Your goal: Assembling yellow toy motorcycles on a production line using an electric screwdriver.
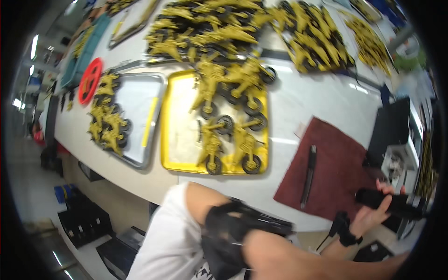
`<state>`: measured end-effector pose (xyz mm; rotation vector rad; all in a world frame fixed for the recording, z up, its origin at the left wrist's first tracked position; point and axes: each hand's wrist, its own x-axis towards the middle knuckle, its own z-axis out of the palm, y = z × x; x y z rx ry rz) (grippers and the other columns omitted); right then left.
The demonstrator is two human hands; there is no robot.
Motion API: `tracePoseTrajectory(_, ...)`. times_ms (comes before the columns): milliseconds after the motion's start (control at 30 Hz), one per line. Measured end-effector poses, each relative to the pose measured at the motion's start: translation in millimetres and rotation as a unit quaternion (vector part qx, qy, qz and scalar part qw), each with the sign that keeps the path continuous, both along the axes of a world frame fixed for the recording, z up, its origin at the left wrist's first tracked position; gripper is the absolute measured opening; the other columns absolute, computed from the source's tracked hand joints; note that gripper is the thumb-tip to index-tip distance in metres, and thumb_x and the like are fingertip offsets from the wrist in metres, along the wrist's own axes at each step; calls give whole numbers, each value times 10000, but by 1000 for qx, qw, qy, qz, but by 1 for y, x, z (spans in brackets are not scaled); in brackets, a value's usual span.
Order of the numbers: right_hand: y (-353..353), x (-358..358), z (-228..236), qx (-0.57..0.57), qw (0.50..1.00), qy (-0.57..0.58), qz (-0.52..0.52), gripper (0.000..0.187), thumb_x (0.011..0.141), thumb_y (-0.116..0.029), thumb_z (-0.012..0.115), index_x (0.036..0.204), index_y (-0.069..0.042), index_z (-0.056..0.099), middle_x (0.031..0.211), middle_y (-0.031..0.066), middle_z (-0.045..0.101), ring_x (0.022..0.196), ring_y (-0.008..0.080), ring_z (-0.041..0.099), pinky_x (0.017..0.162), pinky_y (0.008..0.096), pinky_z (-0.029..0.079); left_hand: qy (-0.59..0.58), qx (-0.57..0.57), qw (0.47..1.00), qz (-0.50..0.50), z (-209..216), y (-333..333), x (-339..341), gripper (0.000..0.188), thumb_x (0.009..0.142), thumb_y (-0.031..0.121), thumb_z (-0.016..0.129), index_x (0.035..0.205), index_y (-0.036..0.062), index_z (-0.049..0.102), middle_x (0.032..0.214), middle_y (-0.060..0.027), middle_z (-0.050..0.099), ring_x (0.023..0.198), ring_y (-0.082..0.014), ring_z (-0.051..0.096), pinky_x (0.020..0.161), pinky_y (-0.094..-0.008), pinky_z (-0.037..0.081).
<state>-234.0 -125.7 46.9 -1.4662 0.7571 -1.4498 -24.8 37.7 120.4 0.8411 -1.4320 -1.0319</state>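
Note:
At the right edge my right hand (371, 215) is closed around a black cylindrical tool (392, 203), thumb lying over its near side. A black strap (349, 237) rings that wrist. Just left of the hand, a maroon cloth (326, 172) lies on the table with a slim black stick-like tool (309, 176) across it. My left arm, in a white sleeve with black straps and a black device on it, crosses low in the picture toward the right, blurred; its hand does not show. Farther left, a yellow tray (179, 165) holds several yellow wheeled parts (212, 149).
A grey tray (149, 133) with similar yellow parts stands left, beside a red oval dish (91, 80). Large heaps of yellow parts (205, 30) fill the far side. A black box (389, 123) and a small-parts bin (396, 161) stand at the right.

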Motion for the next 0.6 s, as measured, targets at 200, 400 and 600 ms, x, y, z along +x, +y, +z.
tracePoseTrajectory(200, 17, 17, 6, -47, 994, 73, -67, 488, 891, -80, 492, 1313, 49, 285, 811, 84, 470, 718, 182, 501, 766, 370, 450, 102, 9, 982, -161, 6, 3, -6, 543, 813, 221, 663, 1261, -8, 460, 1231, -201, 479, 1126, -352, 482, 961, -425, 386)
tracePoseTrajectory(400, 20, -6, 5, -34, 991, 14, -125, 477, 867, -102, 504, 1285, -5, 293, 729, 66, 469, 653, 157, 494, 722, 354, 455, -435, 177, 831, 299, -23, 81, 123, 731, 610, 14, 779, 1271, 59, 471, 1341, -200, 429, 1193, -382, 461, 994, -412, 398)
tracePoseTrajectory(600, 5, 27, 13, -20, 993, 8, -118, 583, 860, -36, 494, 1385, -21, 241, 718, 42, 444, 570, 130, 450, 614, 311, 441, -484, 243, 784, 303, -52, 98, 136, 935, 627, 397, 807, 1354, 10, 366, 1396, -219, 367, 1258, -396, 368, 1049, -500, 260)
